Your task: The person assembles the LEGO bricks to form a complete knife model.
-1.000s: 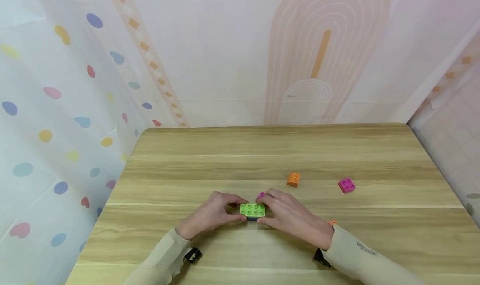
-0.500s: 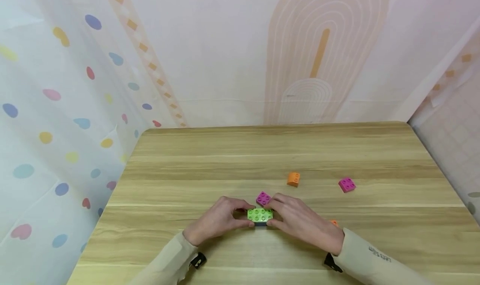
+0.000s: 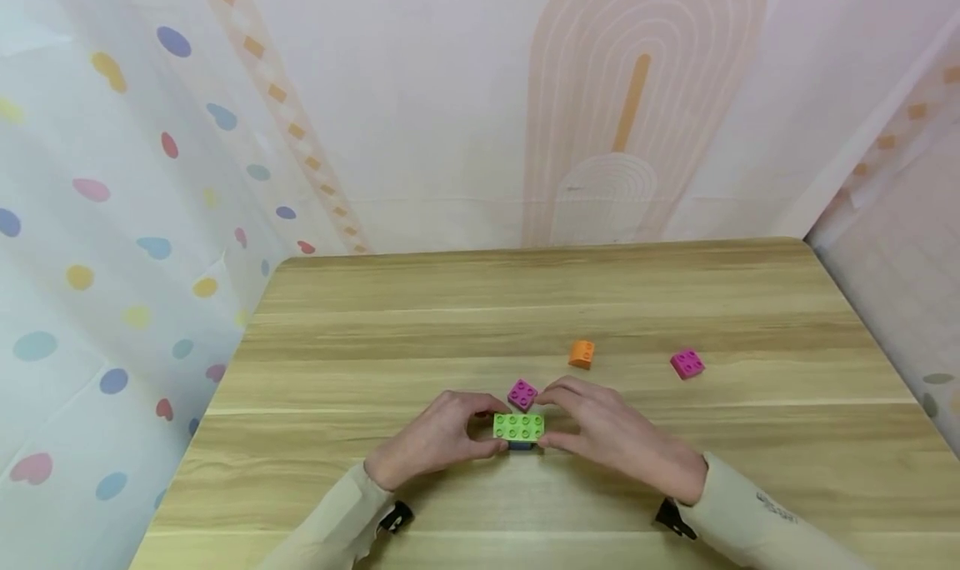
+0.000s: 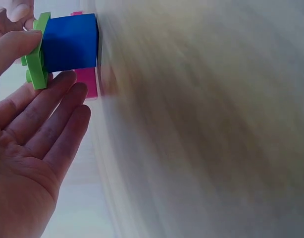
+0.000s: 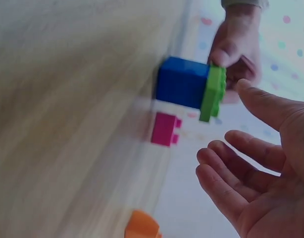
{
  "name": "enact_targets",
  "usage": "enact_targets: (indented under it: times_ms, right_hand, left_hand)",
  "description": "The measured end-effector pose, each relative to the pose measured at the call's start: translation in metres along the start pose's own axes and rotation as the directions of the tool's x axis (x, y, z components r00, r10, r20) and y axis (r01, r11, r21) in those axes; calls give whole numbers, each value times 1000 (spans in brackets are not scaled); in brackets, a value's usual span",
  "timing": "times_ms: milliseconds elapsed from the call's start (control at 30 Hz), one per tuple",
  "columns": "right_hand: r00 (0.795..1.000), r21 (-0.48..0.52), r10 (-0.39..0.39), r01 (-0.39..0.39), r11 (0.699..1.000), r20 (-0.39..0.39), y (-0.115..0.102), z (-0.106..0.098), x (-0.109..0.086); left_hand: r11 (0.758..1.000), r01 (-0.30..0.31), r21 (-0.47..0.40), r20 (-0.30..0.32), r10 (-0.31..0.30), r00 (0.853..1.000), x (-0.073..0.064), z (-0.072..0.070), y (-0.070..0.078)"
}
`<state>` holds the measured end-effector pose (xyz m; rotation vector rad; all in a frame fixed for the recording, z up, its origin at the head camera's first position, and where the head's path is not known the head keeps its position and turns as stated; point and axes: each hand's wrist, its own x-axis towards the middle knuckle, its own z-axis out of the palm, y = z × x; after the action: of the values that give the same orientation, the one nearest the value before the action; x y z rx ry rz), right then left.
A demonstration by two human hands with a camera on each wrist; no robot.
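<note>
In front of me a flat lime-green brick (image 3: pixel 519 427) with two rows of studs lies across the top of a blue block (image 4: pixel 70 42), which stands on the table. My left hand (image 3: pixel 438 437) pinches the left end of this stack between thumb and fingers. Off the stack's right end, my right hand (image 5: pixel 256 163) has its thumb and fingers spread, with a gap to the green brick in the right wrist view. Just behind the stack lies a pink four-stud brick (image 3: pixel 522 395), close to the right fingertips.
Farther back on the wooden table (image 3: pixel 420 312) is an orange brick (image 3: pixel 582 354) with a curved side. Another pink brick (image 3: pixel 687 364) lies to its right. A patterned curtain (image 3: pixel 442 120) hangs behind the table's far edge.
My right hand has let go of the stack and moved slightly right. The pink brick behind the stack shows fully now. The orange piece by my right forearm has gone out of sight.
</note>
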<state>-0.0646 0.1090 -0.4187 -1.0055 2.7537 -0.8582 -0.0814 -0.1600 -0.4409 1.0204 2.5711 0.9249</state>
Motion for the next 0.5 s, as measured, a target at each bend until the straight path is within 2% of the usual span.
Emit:
enact_targets:
  times_ms: [300,500]
  right_hand:
    - [996,-26,15,-18,1000,-92,21,-21,-25]
    - [992,-28,41,-45,999,-122,33,-38,-40]
  left_hand:
    - [997,52,-63,7,-52,999,-1,0,-1]
    - [997,46,-69,-1,-46,999,-1,0,-2]
